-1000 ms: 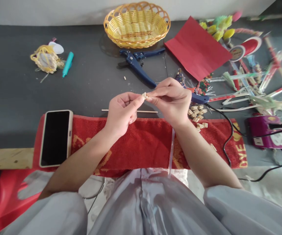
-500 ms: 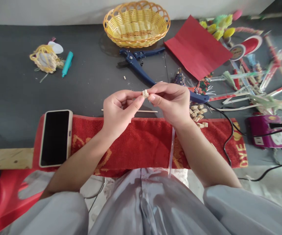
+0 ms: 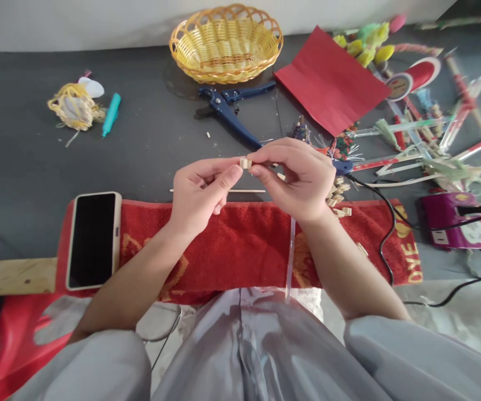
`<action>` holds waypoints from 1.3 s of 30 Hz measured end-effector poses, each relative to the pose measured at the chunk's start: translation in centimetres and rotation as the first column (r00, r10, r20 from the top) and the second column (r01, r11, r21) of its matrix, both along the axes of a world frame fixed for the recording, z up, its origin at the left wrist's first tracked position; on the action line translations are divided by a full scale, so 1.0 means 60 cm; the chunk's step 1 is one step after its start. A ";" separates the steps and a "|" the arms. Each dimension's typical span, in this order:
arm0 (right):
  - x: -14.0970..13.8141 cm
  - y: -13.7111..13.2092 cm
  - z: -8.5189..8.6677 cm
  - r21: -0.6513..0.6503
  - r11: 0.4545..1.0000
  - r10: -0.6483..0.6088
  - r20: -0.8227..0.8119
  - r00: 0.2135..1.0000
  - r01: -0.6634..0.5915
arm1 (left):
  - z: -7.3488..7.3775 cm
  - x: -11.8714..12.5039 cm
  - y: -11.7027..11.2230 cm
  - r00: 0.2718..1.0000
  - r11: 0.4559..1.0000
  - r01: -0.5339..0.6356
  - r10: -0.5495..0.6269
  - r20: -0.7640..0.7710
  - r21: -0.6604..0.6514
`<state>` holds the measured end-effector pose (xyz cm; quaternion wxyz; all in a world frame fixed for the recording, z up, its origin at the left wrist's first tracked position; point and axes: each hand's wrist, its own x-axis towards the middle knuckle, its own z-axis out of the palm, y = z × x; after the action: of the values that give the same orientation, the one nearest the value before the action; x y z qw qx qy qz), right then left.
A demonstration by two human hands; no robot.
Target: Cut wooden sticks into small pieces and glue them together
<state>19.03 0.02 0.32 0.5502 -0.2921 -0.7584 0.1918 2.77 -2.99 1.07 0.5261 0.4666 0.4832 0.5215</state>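
Between the fingertips of both hands is a small cluster of short pale wooden stick pieces [image 3: 245, 163]. My left hand [image 3: 202, 192] pinches it from the left with thumb and forefinger. From the other side my right hand [image 3: 296, 175] grips it the same way, its fingers closed. A thin wooden stick [image 3: 244, 191] lies on the table below the hands. Beside my right wrist is a pile of similar small wooden clusters [image 3: 337, 192], partly hidden by the hand. Dark blue cutter pliers [image 3: 234, 120] rest beyond the hands.
A red towel [image 3: 244, 245] runs along the table's front edge, with a phone [image 3: 93, 239] at its left end. A yellow basket [image 3: 226, 69] and red paper [image 3: 332, 81] sit at the back. Glue sticks, a thread spool [image 3: 416, 79] and a black cable [image 3: 384, 203] crowd the right side.
Both hands keep hold of the cluster, which has turned slightly. My right hand has shifted a little to the right and its wrist has rotated. The view has moved slightly.
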 end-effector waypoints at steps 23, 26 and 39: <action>0.002 0.001 -0.006 0.112 0.993 0.015 0.056 0.998 -0.021 | 0.001 -0.002 0.000 0.999 1.000 0.009 -0.008 -0.052 0.014; -0.002 -0.001 -0.004 -0.059 0.998 0.007 0.015 1.000 -0.006 | 0.007 -0.001 -0.001 0.995 1.000 -0.014 0.016 -0.098 0.018; -0.013 0.008 -0.019 -0.488 0.800 0.207 -0.325 0.923 -0.350 | 0.004 -0.018 0.003 0.846 0.925 0.006 0.197 -0.495 0.379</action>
<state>18.27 0.50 -0.84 0.5045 -0.2914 -0.6316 0.5115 1.70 -2.79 1.31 0.2507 0.6555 0.5254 0.4811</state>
